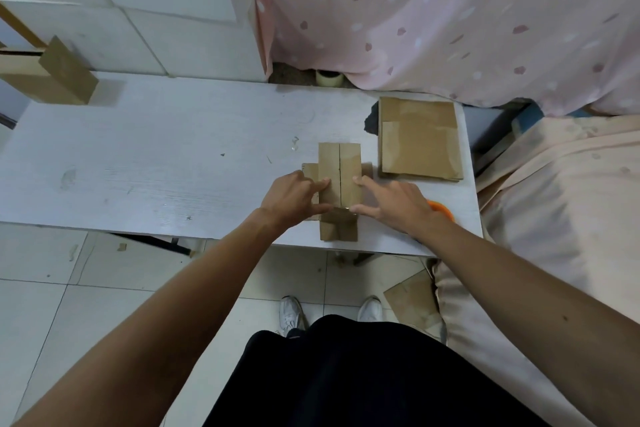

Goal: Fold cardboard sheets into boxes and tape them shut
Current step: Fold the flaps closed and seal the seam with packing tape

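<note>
The left hand [294, 198] and right hand [394, 201] lie open, straight fingers pressing the two top flaps of one small box [339, 177] near the front edge of the table [138, 166]. If the pressure eases, the untaped flaps may spring apart. Just beside lies one stack of flat sheets [419, 139], and one orange tape dispenser [441, 210] shows behind the right hand.

brown cardboard box [339, 180] on a pale grey woodgrain table [138, 163], pink curtain [450, 17] with darker pink and white spots, orange tape dispenser [441, 210].
</note>
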